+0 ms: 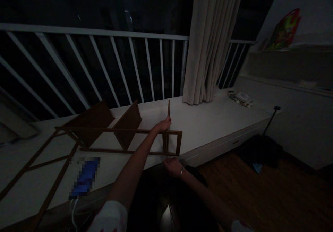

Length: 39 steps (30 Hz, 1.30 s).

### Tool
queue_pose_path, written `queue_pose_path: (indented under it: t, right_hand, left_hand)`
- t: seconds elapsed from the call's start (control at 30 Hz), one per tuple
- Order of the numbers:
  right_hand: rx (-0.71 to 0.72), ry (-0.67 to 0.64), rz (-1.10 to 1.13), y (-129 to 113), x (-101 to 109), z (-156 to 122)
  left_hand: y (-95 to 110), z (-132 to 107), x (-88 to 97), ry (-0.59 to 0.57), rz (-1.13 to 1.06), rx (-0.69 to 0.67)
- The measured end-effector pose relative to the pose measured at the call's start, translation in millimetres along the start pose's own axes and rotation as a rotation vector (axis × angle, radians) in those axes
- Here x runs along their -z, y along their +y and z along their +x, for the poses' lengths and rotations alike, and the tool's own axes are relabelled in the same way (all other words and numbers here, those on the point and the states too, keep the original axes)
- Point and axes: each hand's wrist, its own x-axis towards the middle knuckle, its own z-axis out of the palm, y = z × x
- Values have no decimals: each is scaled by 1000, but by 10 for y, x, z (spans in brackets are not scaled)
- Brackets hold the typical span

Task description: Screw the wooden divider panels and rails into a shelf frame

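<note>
A brown wooden shelf frame (99, 130) lies on its side on the white window ledge, with two wide shelf boards (128, 124) standing up from it. Near its right end a third, narrow-looking shelf board (169, 109) is seen edge-on. My left hand (163, 125) reaches over the frame, its fingers closed on that edge-on board. At the frame's near lower bar, close to the right end, my right hand (172, 166) is closed with the fingers curled. Whatever may be in its fingers is too small and dark to make out.
A blurred-out blue phone-like object (85, 177) with a white cable (73, 213) lies left on the ledge. White railings (114, 35) and a beige curtain (208, 44) stand behind. A pale bundle (241, 99) lies at right. A dark heap (260, 154) is on the wooden floor.
</note>
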Motion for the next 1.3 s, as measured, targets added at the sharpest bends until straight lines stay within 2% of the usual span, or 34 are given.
queue_pose_path:
  t: [0.23,0.47,0.8,1.03,1.3]
  right_hand:
    - [-56,2,31,-8,8,7]
    - [14,-1,15,35,17,-28]
    - [38,-58,56,110,-14,-37]
    - [69,4,115,137,6,-73]
    - [40,-11,105,129,0,-88]
  left_hand:
    - [14,-12,-3,-5,-14,20]
    - [-7,9,-10,3,-13,3]
    - [10,9,-3,4,0,-6]
    - [17,11,1,3,24,15]
    - [-11,5,-1,-7,7,1]
